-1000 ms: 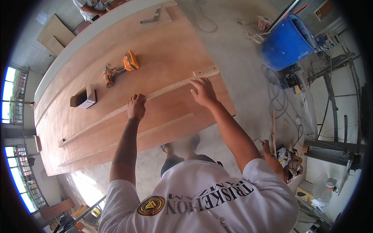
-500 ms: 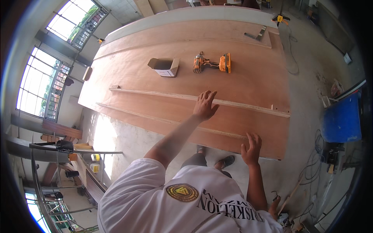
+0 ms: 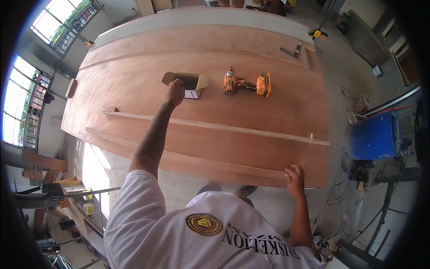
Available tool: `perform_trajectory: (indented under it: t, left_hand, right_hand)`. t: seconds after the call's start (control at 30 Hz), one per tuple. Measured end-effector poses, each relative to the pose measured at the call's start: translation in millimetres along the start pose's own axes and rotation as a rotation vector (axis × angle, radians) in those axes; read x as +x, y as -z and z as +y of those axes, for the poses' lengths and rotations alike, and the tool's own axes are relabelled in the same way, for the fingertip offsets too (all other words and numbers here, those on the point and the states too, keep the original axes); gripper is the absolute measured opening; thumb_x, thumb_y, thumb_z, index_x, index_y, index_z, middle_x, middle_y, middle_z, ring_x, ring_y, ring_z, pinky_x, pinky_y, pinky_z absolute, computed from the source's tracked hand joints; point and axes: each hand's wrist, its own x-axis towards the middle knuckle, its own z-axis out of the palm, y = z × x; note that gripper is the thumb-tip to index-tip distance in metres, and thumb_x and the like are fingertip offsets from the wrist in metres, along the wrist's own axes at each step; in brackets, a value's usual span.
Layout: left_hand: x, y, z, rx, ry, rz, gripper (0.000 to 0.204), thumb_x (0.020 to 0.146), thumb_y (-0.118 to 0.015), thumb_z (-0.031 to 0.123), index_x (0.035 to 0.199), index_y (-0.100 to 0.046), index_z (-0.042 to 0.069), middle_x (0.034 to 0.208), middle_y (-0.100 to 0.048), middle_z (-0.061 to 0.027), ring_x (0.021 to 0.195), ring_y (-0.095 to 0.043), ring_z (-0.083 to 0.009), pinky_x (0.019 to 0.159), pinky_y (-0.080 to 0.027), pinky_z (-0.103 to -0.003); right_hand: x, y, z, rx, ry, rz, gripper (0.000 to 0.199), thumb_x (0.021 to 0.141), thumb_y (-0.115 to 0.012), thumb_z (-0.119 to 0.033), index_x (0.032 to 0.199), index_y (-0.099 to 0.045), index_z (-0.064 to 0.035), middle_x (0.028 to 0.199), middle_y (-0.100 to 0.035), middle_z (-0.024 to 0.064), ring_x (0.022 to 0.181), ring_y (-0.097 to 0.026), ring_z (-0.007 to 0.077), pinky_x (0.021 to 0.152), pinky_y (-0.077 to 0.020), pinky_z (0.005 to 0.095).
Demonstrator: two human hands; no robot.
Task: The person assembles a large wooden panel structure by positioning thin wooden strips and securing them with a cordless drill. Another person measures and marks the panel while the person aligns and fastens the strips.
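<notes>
My left hand [image 3: 176, 92] reaches across the panel to a small open cardboard box [image 3: 192, 93]. Its fingers are curled in at the box's left side, over the rim; what they hold, if anything, is hidden. Along the panel's near side, my right hand [image 3: 295, 180] is closed around the right end of a long wooden strip [image 3: 215, 165], whose broad face shows. A second wooden strip [image 3: 224, 127], with a small block at each end, lies farther in on the large plywood panel [image 3: 251, 152]. Right of the box lies an orange and black cordless drill [image 3: 245, 84].
At the far right of the panel are a metal square [image 3: 293, 50] and a yellow and black clamp [image 3: 317, 34]. A small wood block [image 3: 71, 88] sits at the left edge. A blue bin [image 3: 374, 134] and loose cables [image 3: 341, 179] are on the right.
My left hand has moved from the farther strip to the box, its fingers now curled. My right hand has closed on the near strip, which has turned to show its broad face.
</notes>
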Motion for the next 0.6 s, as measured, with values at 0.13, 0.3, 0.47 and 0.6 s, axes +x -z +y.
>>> perform_trajectory:
  t: [0.13, 0.3, 0.47, 0.6]
  left_hand:
    - [66, -17, 1, 0.333, 0.01, -0.307, 0.028, 0.088, -0.059, 0.011, 0.108, -0.077, 0.008, 0.111, -0.077, -0.0194, 0.112, -0.072, -0.0374, 0.094, -0.059, -0.048]
    - [88, -36, -2, 0.469, 0.109, -0.488, 0.025, 0.092, -0.062, 0.013, 0.111, -0.079, 0.01, 0.119, -0.076, -0.0163, 0.116, -0.072, -0.0326, 0.095, -0.06, -0.046]
    - [77, -32, -5, 0.375, 0.027, -0.38, 0.022, 0.09, -0.062, 0.013, 0.105, -0.079, 0.009, 0.114, -0.077, -0.016, 0.112, -0.073, -0.0337, 0.093, -0.06, -0.047]
    - [66, -18, -10, 0.216, -0.029, -0.285, 0.019, 0.088, -0.063, 0.015, 0.097, -0.078, 0.009, 0.108, -0.076, -0.0177, 0.103, -0.072, -0.0371, 0.088, -0.059, -0.05]
  right_hand:
    - [10, -2, -34, -0.053, -0.095, 0.237, 0.027, 0.093, -0.07, -0.007, 0.121, -0.072, -0.0041, 0.131, -0.06, 0.0146, 0.125, -0.054, 0.0357, 0.106, -0.0469, 0.0502]
    - [112, 8, -108, 0.079, -0.084, 0.252, 0.03, 0.094, -0.069, -0.006, 0.123, -0.071, -0.0038, 0.128, -0.062, 0.0142, 0.122, -0.056, 0.0351, 0.105, -0.0481, 0.0465]
    - [264, -10, -178, 0.112, 0.187, 0.199, 0.042, 0.093, -0.069, -0.007, 0.134, -0.064, -0.0026, 0.126, -0.063, 0.0151, 0.121, -0.058, 0.0364, 0.106, -0.0483, 0.0465]
    - [363, -71, -184, -0.134, 0.235, 0.145, 0.059, 0.091, -0.066, -0.003, 0.148, -0.052, -0.005, 0.135, -0.06, 0.0159, 0.131, -0.054, 0.0377, 0.113, -0.0455, 0.0458]
